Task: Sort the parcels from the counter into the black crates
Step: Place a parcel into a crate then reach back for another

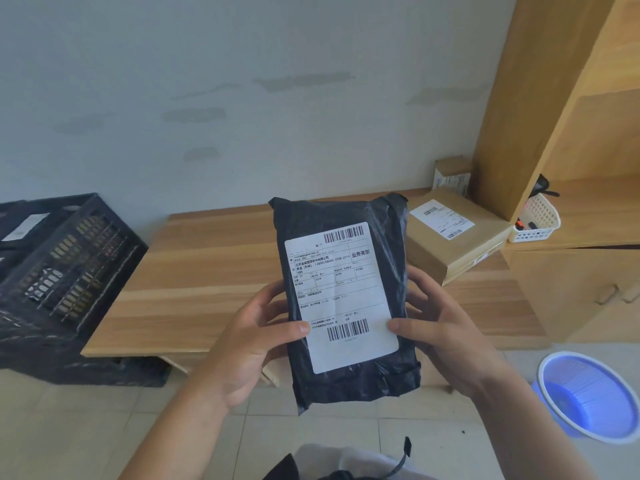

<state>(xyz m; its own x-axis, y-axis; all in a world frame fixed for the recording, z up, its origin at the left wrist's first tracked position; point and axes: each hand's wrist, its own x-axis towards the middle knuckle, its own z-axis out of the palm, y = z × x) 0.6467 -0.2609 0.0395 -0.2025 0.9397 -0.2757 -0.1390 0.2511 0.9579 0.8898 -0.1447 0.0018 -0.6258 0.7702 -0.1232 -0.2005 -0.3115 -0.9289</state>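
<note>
A long wooden counter [194, 271] runs under a grey wall. A black crate [65, 271] sits tilted at its left end, with some packs showing through the holes. On the right part of the counter lies a flat brown box [460, 247] with a white label, and a small brown box [452, 176] stands behind it by the wall. A white basket [536, 221] sits on a shelf of the wooden cabinet [540, 98] on the right. A blue tub [588, 393] is on the floor tiles.

Both hands hold a black bag parcel [367, 299] up in the air, in front of the counter. Its white label [341, 296] faces the camera. The left hand [252, 337] grips the left edge, thumb pressing on the label. The right hand [440, 323] grips the right edge, thumb on the label too, fingers curled behind.
</note>
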